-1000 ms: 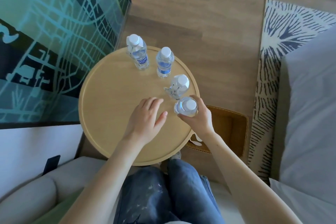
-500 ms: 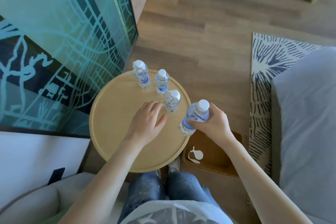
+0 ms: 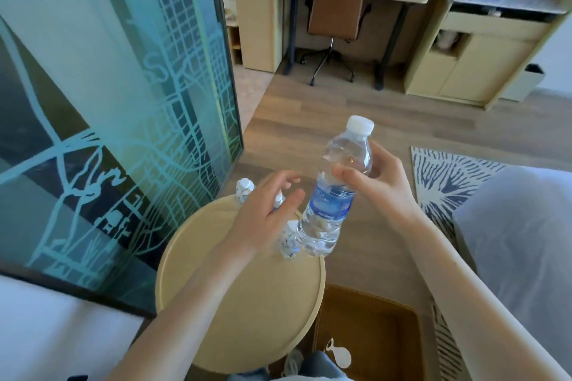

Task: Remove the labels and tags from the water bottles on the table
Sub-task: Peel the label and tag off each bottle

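Note:
My right hand (image 3: 379,182) grips a clear water bottle (image 3: 335,192) with a white cap and a blue label, held tilted in the air above the right edge of the round wooden table (image 3: 235,312). My left hand (image 3: 263,216) hovers open just left of the bottle, fingers spread, not touching it. Behind my left hand, other bottles stand on the table: one at the far edge (image 3: 244,190) and one with a bare, label-free body (image 3: 289,240) near the held bottle. Another is mostly hidden by my left hand.
A brown bin (image 3: 371,334) stands on the floor right of the table with white scraps (image 3: 339,356) inside. A glass panel with a map pattern (image 3: 123,133) rises on the left. A grey cushion (image 3: 520,241) and patterned rug (image 3: 445,176) lie to the right.
My right hand has lifted the bottle off the table and raised it higher. My left hand has risen from the tabletop toward the bottle. The camera view has tilted upward.

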### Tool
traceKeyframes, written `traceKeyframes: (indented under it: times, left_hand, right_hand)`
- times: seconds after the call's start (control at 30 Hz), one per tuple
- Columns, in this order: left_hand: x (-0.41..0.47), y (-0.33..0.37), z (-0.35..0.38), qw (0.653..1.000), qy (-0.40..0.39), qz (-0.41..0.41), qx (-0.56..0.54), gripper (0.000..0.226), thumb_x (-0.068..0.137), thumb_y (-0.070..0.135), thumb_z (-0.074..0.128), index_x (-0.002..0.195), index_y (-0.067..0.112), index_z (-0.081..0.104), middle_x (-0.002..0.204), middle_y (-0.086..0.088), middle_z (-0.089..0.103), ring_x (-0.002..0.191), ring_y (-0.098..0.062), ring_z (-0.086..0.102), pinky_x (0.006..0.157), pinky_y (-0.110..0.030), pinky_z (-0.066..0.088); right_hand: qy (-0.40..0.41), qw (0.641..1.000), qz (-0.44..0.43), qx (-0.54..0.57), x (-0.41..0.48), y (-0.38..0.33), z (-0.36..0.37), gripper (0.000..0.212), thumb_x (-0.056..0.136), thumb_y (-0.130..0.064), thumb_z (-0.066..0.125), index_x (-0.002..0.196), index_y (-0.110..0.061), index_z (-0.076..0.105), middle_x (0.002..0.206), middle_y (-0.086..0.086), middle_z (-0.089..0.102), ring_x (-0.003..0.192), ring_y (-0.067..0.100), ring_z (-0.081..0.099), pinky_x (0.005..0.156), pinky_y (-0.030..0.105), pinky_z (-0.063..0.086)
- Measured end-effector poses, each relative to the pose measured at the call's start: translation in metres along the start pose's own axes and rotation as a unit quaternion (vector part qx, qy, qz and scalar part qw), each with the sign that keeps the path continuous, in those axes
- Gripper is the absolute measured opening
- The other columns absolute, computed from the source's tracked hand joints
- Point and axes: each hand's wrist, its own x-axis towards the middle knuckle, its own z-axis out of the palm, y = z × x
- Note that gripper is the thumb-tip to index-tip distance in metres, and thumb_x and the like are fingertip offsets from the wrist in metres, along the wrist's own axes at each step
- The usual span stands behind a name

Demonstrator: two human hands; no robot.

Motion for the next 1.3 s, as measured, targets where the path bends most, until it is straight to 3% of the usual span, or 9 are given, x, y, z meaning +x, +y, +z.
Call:
traceKeyframes:
  times: [0.1, 0.33, 0.53, 0.67, 0.8, 0.93, 1.1, 1.23, 1.3]
  left_hand:
    - [0.006, 0.028, -0.008, 0.998, -0.021, -0.004, -0.066, 0.055, 0.086, 0.061, 0.045, 0.129, 0.029, 0.058, 0.126, 0.015, 0.063, 0.121, -0.003, 0.055, 0.104, -0.027, 0.041]
    - [-0.003, 0.050, -0.008, 0.976, -0.091, -0.025, -0.199, 0.038, 0.087, 0.056, 0.057, 0.124, 0.047, 0.057, 0.124, 0.025, 0.066, 0.118, 0.008, 0.058, 0.090, -0.010, 0.045]
    - [-0.011, 0.037, 0.007, 0.974, -0.034, -0.058, -0.216, 0.039, 0.078, 0.051, 0.071, 0.111, 0.030, 0.068, 0.098, -0.005, 0.076, 0.094, -0.021, 0.073, 0.089, -0.043, 0.058]
    - [-0.014, 0.033, 0.006, 0.972, -0.014, -0.094, -0.215, 0.043, 0.076, 0.054, 0.069, 0.108, 0.026, 0.069, 0.092, -0.001, 0.077, 0.091, -0.015, 0.074, 0.088, -0.035, 0.057]
    - [-0.012, 0.035, 0.002, 0.968, 0.023, -0.110, -0.224, 0.029, 0.080, 0.037, 0.071, 0.102, 0.018, 0.070, 0.079, 0.005, 0.074, 0.079, -0.009, 0.073, 0.071, -0.016, 0.054]
    - [-0.006, 0.041, -0.005, 0.966, 0.047, -0.119, -0.224, 0.018, 0.089, 0.020, 0.074, 0.103, 0.010, 0.070, 0.082, -0.006, 0.075, 0.077, -0.013, 0.072, 0.075, -0.024, 0.058]
    - [-0.002, 0.050, -0.009, 0.969, 0.076, -0.125, -0.197, 0.042, 0.073, 0.041, 0.073, 0.106, 0.016, 0.069, 0.093, -0.006, 0.075, 0.090, -0.022, 0.072, 0.087, -0.041, 0.057]
    - [0.001, 0.052, -0.005, 0.974, 0.155, -0.114, -0.118, 0.040, 0.072, 0.048, 0.074, 0.104, 0.026, 0.065, 0.085, 0.008, 0.074, 0.081, -0.006, 0.069, 0.077, -0.033, 0.055]
    - [0.004, 0.050, -0.002, 0.976, 0.168, -0.108, -0.090, 0.039, 0.076, 0.046, 0.079, 0.108, 0.029, 0.063, 0.086, 0.011, 0.073, 0.080, 0.000, 0.068, 0.073, -0.026, 0.054]
  right_hand:
    - [0.001, 1.000, -0.029, 0.013, 0.011, -0.027, 0.004, 0.026, 0.081, -0.019, 0.074, 0.106, -0.018, 0.072, 0.093, 0.000, 0.077, 0.088, 0.011, 0.073, 0.072, 0.021, 0.055]
    - [0.013, 0.998, -0.057, 0.026, 0.022, -0.059, 0.019, 0.027, 0.085, -0.028, 0.065, 0.107, -0.015, 0.072, 0.084, -0.012, 0.074, 0.078, -0.002, 0.069, 0.067, 0.012, 0.050]
    - [-0.004, 0.999, -0.033, 0.025, 0.026, -0.052, 0.032, 0.023, 0.082, -0.035, 0.068, 0.097, -0.019, 0.074, 0.079, -0.011, 0.075, 0.076, 0.001, 0.070, 0.066, 0.013, 0.051]
    - [-0.011, 0.999, -0.017, 0.031, 0.031, -0.047, 0.042, 0.027, 0.079, -0.041, 0.069, 0.096, -0.020, 0.075, 0.081, -0.009, 0.075, 0.079, 0.004, 0.071, 0.068, 0.016, 0.053]
    - [-0.016, 0.999, -0.004, 0.036, 0.036, -0.047, 0.048, 0.039, 0.076, -0.046, 0.069, 0.103, -0.018, 0.074, 0.086, -0.008, 0.075, 0.083, 0.006, 0.071, 0.073, 0.020, 0.054]
    - [-0.020, 0.999, 0.019, 0.041, 0.042, -0.048, 0.050, 0.041, 0.081, -0.047, 0.065, 0.111, -0.021, 0.073, 0.098, -0.003, 0.078, 0.094, 0.013, 0.074, 0.085, 0.031, 0.058]
    - [-0.031, 0.995, 0.029, 0.085, 0.043, -0.049, 0.053, 0.045, 0.084, -0.050, 0.062, 0.117, -0.022, 0.069, 0.104, -0.003, 0.078, 0.098, 0.011, 0.074, 0.084, 0.027, 0.060]
    - [0.019, 0.996, 0.017, 0.083, 0.036, -0.041, 0.060, 0.056, 0.074, -0.056, 0.073, 0.116, -0.020, 0.067, 0.106, 0.001, 0.077, 0.101, 0.016, 0.073, 0.084, 0.033, 0.061]
    - [0.051, 0.995, 0.010, 0.084, 0.035, -0.038, 0.065, 0.049, 0.075, -0.048, 0.078, 0.109, -0.015, 0.069, 0.099, 0.002, 0.077, 0.095, 0.017, 0.074, 0.081, 0.035, 0.061]
